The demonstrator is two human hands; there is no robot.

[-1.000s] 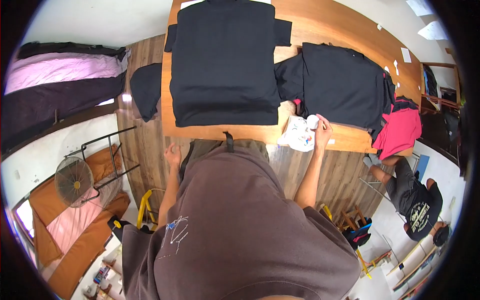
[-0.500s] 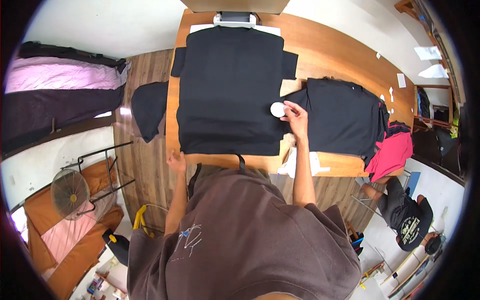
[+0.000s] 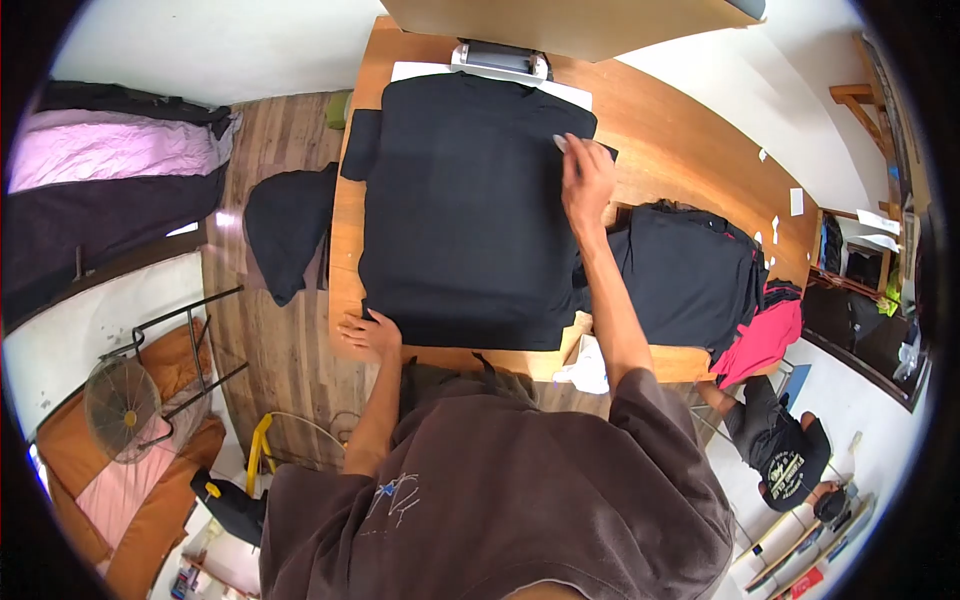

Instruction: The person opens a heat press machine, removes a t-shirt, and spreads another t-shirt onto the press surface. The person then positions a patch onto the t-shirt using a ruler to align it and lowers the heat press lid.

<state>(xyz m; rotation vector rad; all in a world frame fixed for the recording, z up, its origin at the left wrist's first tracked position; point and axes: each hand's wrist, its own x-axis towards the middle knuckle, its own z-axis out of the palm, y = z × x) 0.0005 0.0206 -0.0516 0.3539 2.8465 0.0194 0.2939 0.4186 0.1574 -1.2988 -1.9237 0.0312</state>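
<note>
Black short-sleeved T-shirt (image 3: 470, 215) lies mostly flat on the orange-brown wooden table (image 3: 675, 115), neck end away from the wearer, hem by the near table edge. Right hand (image 3: 587, 182) is over the shirt's far right part, near the sleeve, fingers mostly closed, pinching a small white round disc (image 3: 561, 143) seen nearly edge-on. Can't tell whether the disc touches the cloth. Left hand (image 3: 373, 335) is at the shirt's near left corner and table edge, loosely open, fingers spread, no object seen in it.

White flat board (image 3: 405, 71) pokes out from under the neck end. Just beyond it, a white machine with a dark middle section (image 3: 500, 60); no brand readable. Large brown panel (image 3: 580, 25) above that.

Right of the shirt: pile of black garments (image 3: 685, 285), then crimson-red folded cloth (image 3: 755, 345) beside it at the table end. Crumpled white plastic bag (image 3: 588, 368) at the near edge; any print on it too small to read. White paper pieces (image 3: 797, 201) on the far right side of the table, no legible text.

Wearer's dark brown T-shirt (image 3: 520, 470) has a pale line print with a small blue star on the chest, no clear word. Another person (image 3: 765, 430) at lower right wears a black top with pale lettering, too small to read surely. Round grey floor fan (image 3: 125, 412) at left, no label readable.
</note>
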